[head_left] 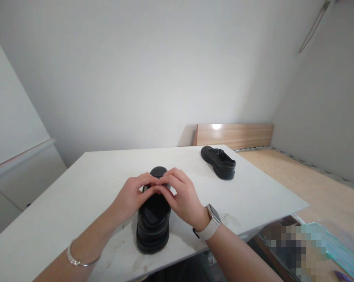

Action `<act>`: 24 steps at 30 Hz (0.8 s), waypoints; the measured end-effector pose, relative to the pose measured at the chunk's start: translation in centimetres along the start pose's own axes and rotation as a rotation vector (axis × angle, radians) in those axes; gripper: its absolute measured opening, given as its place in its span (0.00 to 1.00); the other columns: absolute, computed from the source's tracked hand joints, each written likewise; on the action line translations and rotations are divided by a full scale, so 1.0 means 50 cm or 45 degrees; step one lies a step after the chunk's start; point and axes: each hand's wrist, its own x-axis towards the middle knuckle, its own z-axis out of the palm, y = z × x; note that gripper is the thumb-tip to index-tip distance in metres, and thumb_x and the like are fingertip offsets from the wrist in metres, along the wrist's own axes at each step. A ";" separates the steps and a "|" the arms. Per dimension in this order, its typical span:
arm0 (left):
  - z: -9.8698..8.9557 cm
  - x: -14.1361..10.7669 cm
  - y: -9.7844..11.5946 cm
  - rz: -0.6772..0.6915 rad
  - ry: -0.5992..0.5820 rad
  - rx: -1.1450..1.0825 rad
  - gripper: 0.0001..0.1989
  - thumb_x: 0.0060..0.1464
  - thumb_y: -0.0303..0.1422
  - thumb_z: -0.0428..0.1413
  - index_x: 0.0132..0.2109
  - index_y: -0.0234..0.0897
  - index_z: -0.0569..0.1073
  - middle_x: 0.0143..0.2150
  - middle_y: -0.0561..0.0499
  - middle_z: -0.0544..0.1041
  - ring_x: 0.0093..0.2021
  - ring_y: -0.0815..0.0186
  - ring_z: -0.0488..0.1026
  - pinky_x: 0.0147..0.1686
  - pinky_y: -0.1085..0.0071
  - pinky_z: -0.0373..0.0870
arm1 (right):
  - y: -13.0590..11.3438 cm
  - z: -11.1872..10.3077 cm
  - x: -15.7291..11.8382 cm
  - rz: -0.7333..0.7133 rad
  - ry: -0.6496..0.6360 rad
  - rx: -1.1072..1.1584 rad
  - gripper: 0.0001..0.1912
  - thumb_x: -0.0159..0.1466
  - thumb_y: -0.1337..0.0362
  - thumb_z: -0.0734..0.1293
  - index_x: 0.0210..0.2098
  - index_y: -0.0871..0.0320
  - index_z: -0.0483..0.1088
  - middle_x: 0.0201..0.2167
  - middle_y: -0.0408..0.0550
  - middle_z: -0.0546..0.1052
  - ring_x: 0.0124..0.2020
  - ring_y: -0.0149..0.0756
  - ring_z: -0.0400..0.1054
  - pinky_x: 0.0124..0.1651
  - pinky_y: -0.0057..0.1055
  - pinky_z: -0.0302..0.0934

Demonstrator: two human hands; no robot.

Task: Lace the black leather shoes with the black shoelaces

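A black shoe (153, 231) stands upright on the white table (106, 164), its heel towards me and its toe pointing away. Over its instep, my left hand (137, 192) and my right hand (179, 192) meet with thumbs and fingertips pinched together. Whatever lies between the fingertips is too small or hidden to make out, and the shoe's lacing is covered by the hands. A second black shoe (219, 162), laced, rests farther back to the right, apart from both hands.
Beyond the table, a wooden board (234, 134) leans by the wall. To the right extends a light wooden surface (271, 168). Lower right are a blurred patch and a turquoise item (341, 246). A white cabinet (18, 172) stands at the left.
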 end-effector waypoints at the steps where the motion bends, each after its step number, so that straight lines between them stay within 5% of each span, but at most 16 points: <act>1: -0.001 -0.001 0.000 0.013 0.011 -0.008 0.08 0.57 0.38 0.58 0.36 0.39 0.80 0.34 0.51 0.81 0.36 0.63 0.75 0.39 0.69 0.69 | 0.001 0.003 0.003 0.018 0.011 0.002 0.03 0.69 0.66 0.66 0.39 0.56 0.73 0.37 0.48 0.74 0.41 0.38 0.68 0.44 0.36 0.64; 4: -0.001 -0.001 0.003 -0.010 0.063 -0.057 0.10 0.58 0.38 0.57 0.36 0.38 0.80 0.34 0.51 0.80 0.36 0.63 0.75 0.39 0.69 0.69 | 0.006 0.010 0.006 0.123 0.019 0.034 0.06 0.66 0.65 0.70 0.43 0.56 0.74 0.40 0.49 0.74 0.44 0.39 0.68 0.49 0.37 0.64; 9: 0.005 0.000 0.004 -0.033 0.122 -0.034 0.12 0.59 0.39 0.57 0.33 0.38 0.79 0.35 0.49 0.80 0.38 0.62 0.75 0.43 0.67 0.68 | 0.016 0.004 -0.008 0.261 -0.024 0.060 0.04 0.67 0.70 0.68 0.40 0.56 0.74 0.33 0.45 0.75 0.34 0.34 0.69 0.40 0.31 0.64; 17: 0.002 -0.001 -0.005 -0.090 0.077 -0.008 0.08 0.56 0.38 0.60 0.38 0.39 0.80 0.36 0.49 0.81 0.40 0.60 0.77 0.44 0.64 0.70 | 0.002 -0.012 -0.020 0.199 -0.201 -0.197 0.05 0.66 0.73 0.65 0.36 0.58 0.71 0.32 0.46 0.72 0.33 0.35 0.67 0.37 0.31 0.62; 24: 0.001 -0.004 0.000 0.093 0.073 0.132 0.03 0.57 0.31 0.57 0.36 0.39 0.76 0.36 0.50 0.77 0.40 0.62 0.74 0.43 0.66 0.70 | 0.005 -0.015 -0.013 0.173 -0.207 -0.125 0.05 0.67 0.72 0.63 0.37 0.57 0.69 0.36 0.48 0.73 0.40 0.39 0.68 0.45 0.36 0.63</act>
